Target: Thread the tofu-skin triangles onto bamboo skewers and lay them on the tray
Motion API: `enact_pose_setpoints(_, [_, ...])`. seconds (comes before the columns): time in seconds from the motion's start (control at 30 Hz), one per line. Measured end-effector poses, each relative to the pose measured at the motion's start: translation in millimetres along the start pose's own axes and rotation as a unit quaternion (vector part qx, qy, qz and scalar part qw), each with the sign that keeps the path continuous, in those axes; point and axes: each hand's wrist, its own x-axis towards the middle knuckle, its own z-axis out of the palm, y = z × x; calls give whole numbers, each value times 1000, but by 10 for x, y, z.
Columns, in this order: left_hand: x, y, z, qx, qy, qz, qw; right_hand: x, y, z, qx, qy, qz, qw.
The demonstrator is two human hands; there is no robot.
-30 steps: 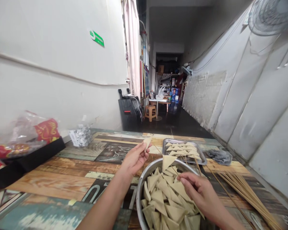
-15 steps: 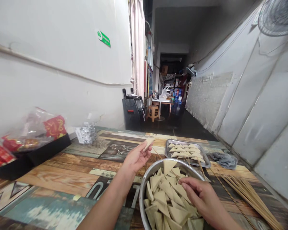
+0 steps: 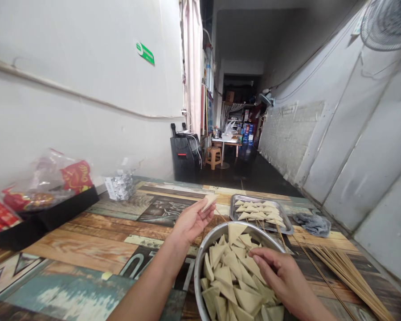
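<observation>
My left hand [image 3: 194, 219] pinches a pale tofu triangle [image 3: 209, 203] above the table, just beyond the bowl's left rim. A thin wooden skewer [image 3: 222, 216] runs from that piece down toward my right hand [image 3: 274, 270]. Over the bowl's right side, the right thumb and fingers are pinched together on the skewer's lower end, partly lost against the tofu behind. Below is a round metal bowl [image 3: 198, 272] heaped with tofu triangles [image 3: 225, 278]. Beyond it stands a metal tray [image 3: 233, 209] with skewered tofu triangles [image 3: 259, 208] in rows, their sticks pointing toward me.
A bundle of bare skewers [image 3: 349, 276] lies at the right of the wood-patterned table [image 3: 76, 249]. Near the tray rests a crumpled grey plastic bag [image 3: 312, 224]. At the left are a black box [image 3: 67, 207] of red packets and a silvery bundle [image 3: 120, 186].
My left hand has shifted slightly right with the tofu triangle. The right hand stays almost in place over the bowl.
</observation>
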Motion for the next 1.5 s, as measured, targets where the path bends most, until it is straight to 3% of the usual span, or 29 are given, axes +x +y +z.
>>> enact_pose_setpoints(0.97, [-66,-133,78,54,-25,52,997,6,-7,22,-32,-10,15,999])
enact_pose_setpoints(1.5, [-73,-120,105,-26,6,22,999,-24,-50,51,-55,-5,-32,998])
